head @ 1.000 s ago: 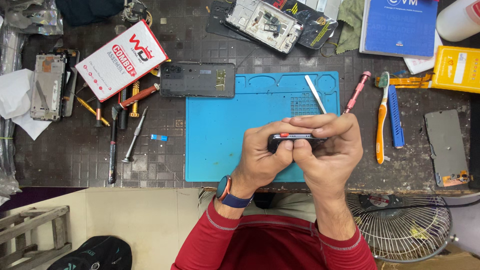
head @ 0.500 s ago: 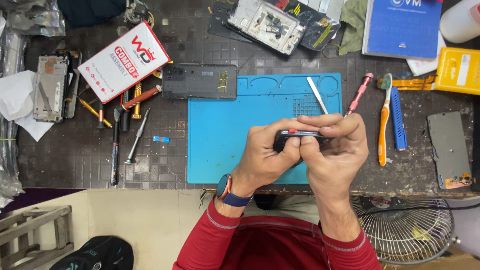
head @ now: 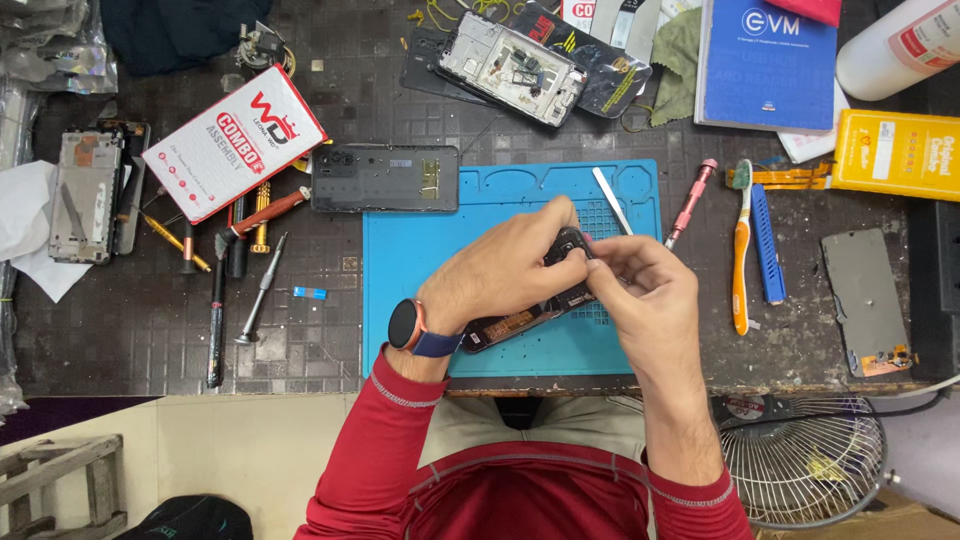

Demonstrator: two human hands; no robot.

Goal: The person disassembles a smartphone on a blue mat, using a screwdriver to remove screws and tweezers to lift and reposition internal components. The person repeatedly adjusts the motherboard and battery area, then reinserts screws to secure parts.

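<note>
Since the earlier picture I see the phone (head: 530,310) has turned: before it lay level between my hands, now it slants from 7 o'clock up to 1 o'clock. My left hand (head: 500,275) is clamped over the phone from above and the fingers cover its middle. My right hand (head: 640,300) pinches the upper end of the phone, at the dark camera part. Both hands are close together and touch the phone. The phone is over the blue mat (head: 430,250), on its right half.

At 12 o'clock from the hands a metal pry strip (head: 611,200) lies on the mat. At 1 o'clock there is a pink screwdriver (head: 692,202) on the desk (head: 120,330), and at 3 o'clock an orange toothbrush (head: 741,262). At 10 o'clock a dark phone back cover (head: 385,178) touches the mat edge.
</note>
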